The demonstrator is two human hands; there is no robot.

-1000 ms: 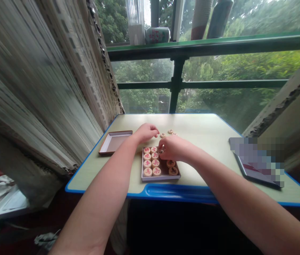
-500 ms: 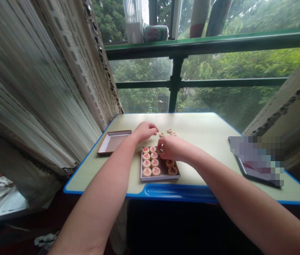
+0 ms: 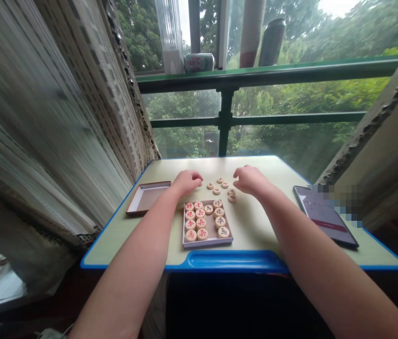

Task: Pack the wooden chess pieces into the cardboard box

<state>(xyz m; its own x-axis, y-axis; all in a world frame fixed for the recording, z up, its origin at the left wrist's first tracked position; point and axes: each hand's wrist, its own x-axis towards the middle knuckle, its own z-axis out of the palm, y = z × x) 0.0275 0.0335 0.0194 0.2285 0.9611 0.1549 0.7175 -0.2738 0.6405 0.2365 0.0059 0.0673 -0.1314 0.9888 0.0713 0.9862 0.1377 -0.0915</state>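
Wooden Chinese chess pieces with red and black characters fill part of a shallow open box (image 3: pixel 208 244). A black-lettered horse piece (image 3: pixel 209 209) lies near the top of its third column. My left hand (image 3: pixel 188 182) rests just behind the box, fingers loosely curled and apart, nothing visible in them. Over the table at the right, my right hand (image 3: pixel 250 180) is bent with its fingers apart, holding nothing that I can see. Close to its fingertips lie two loose pieces (image 3: pixel 232 198), partly overlapping. Several more loose pieces (image 3: pixel 216 191) lie between my hands.
The box lid (image 3: pixel 148 184) lies at the table's left side. A tablet (image 3: pixel 326 216) lies at the right edge. A blue-edged tray groove (image 3: pixel 237 260) runs along the front of the table (image 3: pixel 269 235). Curtains flank the window, with cans and a green rail (image 3: pixel 273 73) beyond.
My right hand has let go of the black horse piece in the box and moved right and away, beside the loose pieces. My left hand stays behind the box. The view has shifted slightly.
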